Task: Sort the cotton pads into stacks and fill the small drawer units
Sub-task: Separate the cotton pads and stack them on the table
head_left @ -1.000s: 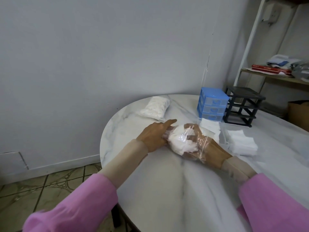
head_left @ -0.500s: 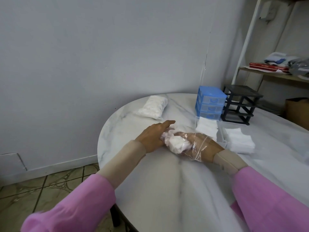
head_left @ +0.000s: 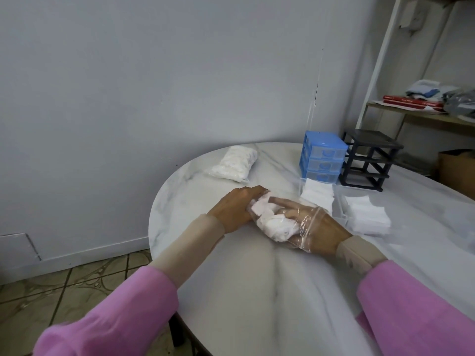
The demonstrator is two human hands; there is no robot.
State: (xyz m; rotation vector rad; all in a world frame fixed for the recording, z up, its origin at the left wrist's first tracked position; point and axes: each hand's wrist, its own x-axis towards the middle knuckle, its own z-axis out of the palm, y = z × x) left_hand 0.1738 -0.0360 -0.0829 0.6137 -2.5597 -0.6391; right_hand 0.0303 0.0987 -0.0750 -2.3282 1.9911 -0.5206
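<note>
Tabletop point(head_left: 257, 291): both hands point(head_left: 275, 214) hold bag point(head_left: 276, 222) lying diagonally.

White marble-patterned surface point(head_left: 231, 291) round-edged, near pale grey wall point(head_left: 154, 73); patterned tile floor point(head_left: 64, 286) lower left, white skirting board point(head_left: 77, 255) above it; wooden shelf point(head_left: 421, 119) far right on white upright point(head_left: 380, 60), carrying red books point(head_left: 411, 102) and folded cloths point(head_left: 426, 88); cardboard box point(head_left: 457, 170) below shelf.
</note>
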